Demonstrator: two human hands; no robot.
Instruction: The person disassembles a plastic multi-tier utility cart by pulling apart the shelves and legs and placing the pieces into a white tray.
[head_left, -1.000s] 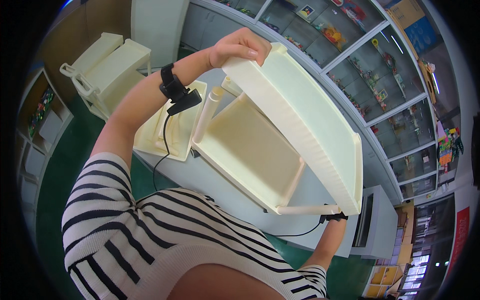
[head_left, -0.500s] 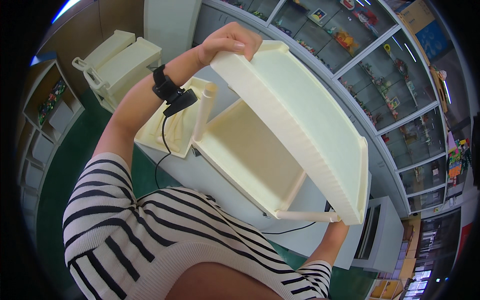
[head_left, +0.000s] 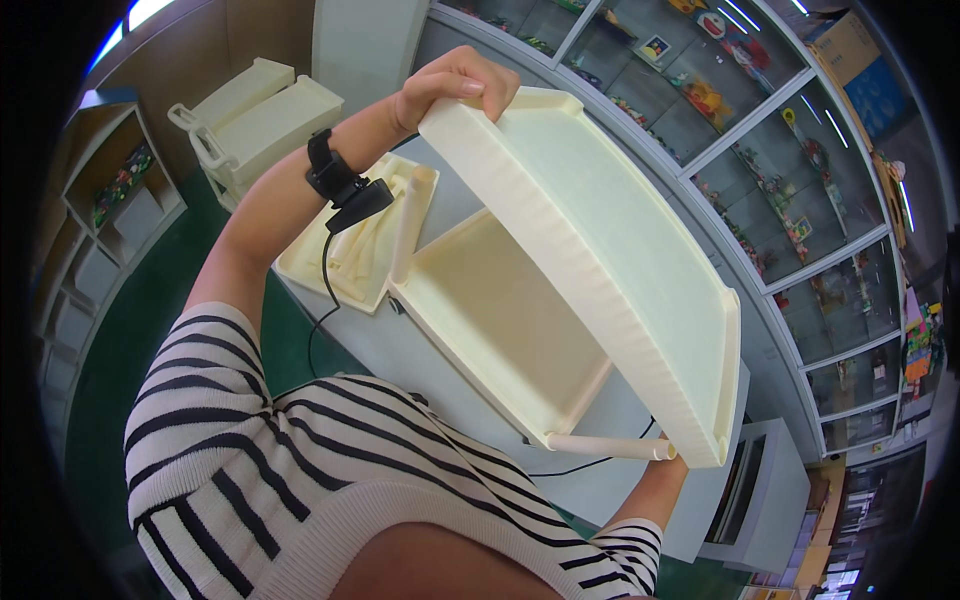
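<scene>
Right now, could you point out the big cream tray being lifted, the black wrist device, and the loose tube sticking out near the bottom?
cream tray (head_left: 610, 250), head view, middle of its ribbed panel.
black wrist device (head_left: 345, 185), head view, on its body.
tube (head_left: 610, 447), head view, mid-length.

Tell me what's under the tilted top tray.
Under the top tray: a lower tray with two tubes at its corners, on a table. The right hand is hidden behind the tray's corner.

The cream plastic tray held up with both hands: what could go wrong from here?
The cream plastic tray is tilted over the lower cream tray; it may knock the loose-looking cream tube at its corner. The left hand grips only one edge, so it might slip. The right hand is hidden behind it.
</scene>
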